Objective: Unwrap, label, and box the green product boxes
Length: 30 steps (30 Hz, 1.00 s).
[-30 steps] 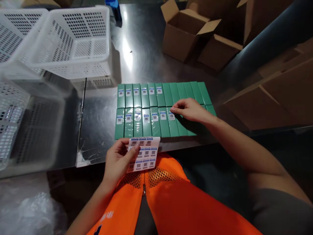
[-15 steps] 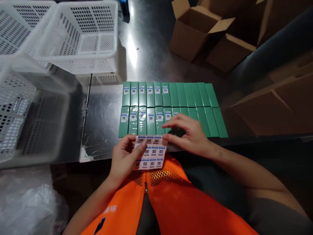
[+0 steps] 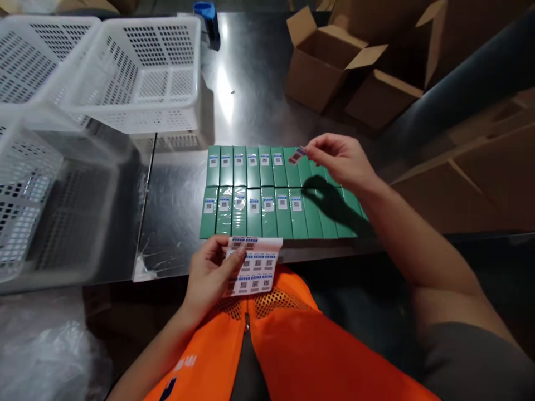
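Two rows of green boxes (image 3: 253, 172) lie side by side on the metal table. Boxes toward the left carry a small white and blue QR label; those toward the right are plain where I can see them. My left hand (image 3: 213, 273) is closed on a sheet of stickers (image 3: 258, 263), thumb on top, just off the table's front edge. The top row of that sheet has bare backing at its right. Between thumb and forefinger, my right hand (image 3: 340, 159) pinches a single sticker (image 3: 297, 155) over the far row. My right arm and its shadow cover several right-hand boxes.
White perforated baskets (image 3: 137, 103) stand at the left of the metal table (image 3: 175, 184). A blue object (image 3: 207, 22) is at the back. Open cardboard boxes (image 3: 315, 67) stand back right, and more cardboard (image 3: 434, 195) is at the right. Clear plastic (image 3: 50, 345) lies lower left.
My right hand has gone from the sticker sheet up to the far row, carrying a sticker peeled from the sheet's top right. My left hand still holds the sheet in nearly the same place.
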Available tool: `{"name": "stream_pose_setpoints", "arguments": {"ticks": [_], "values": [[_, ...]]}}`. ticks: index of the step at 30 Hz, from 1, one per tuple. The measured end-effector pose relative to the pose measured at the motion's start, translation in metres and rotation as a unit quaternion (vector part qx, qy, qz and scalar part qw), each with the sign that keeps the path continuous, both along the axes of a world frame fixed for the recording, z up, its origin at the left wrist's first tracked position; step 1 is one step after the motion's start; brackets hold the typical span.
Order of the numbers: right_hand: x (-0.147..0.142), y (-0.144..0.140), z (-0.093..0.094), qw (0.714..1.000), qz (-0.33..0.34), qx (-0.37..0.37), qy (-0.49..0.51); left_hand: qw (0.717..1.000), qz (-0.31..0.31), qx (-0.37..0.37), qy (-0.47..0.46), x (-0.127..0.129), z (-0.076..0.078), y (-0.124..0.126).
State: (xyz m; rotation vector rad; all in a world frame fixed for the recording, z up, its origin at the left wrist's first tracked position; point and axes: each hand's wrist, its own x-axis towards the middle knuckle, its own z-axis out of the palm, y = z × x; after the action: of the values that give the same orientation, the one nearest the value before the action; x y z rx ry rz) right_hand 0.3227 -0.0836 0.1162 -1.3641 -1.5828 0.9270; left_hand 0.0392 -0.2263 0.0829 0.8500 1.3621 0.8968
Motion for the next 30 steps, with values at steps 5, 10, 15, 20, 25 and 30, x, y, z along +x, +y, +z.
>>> {"name": "stream_pose_setpoints", "arguments": {"ticks": [5, 10, 15, 20, 25, 30], "values": [[0.02, 0.069, -0.016, 0.976, 0.033, -0.176, -0.12, 1.0, 0.004, 0.015, 0.002, -0.003, 0.002, -0.003], [0.019, 0.085, -0.021, 0.959, 0.073, -0.216, -0.168, 1.0, 0.02, 0.016, 0.001, -0.006, 0.003, -0.001], [0.014, 0.086, -0.025, 0.953, 0.063, -0.205, -0.214, 1.0, 0.016, 0.009, -0.009, -0.003, 0.008, 0.004], [0.007, 0.074, -0.032, 0.944, -0.022, -0.091, -0.318, 1.0, 0.009, 0.023, 0.002, 0.0, 0.01, 0.006], [-0.015, 0.023, -0.019, 0.972, -0.082, 0.076, -0.205, 0.999, 0.011, 0.028, -0.02, 0.007, 0.009, 0.007], [-0.049, -0.059, 0.001, 0.955, 0.238, 0.119, -0.127, 0.999, 0.012, 0.039, -0.02, 0.016, 0.008, 0.013]]}}
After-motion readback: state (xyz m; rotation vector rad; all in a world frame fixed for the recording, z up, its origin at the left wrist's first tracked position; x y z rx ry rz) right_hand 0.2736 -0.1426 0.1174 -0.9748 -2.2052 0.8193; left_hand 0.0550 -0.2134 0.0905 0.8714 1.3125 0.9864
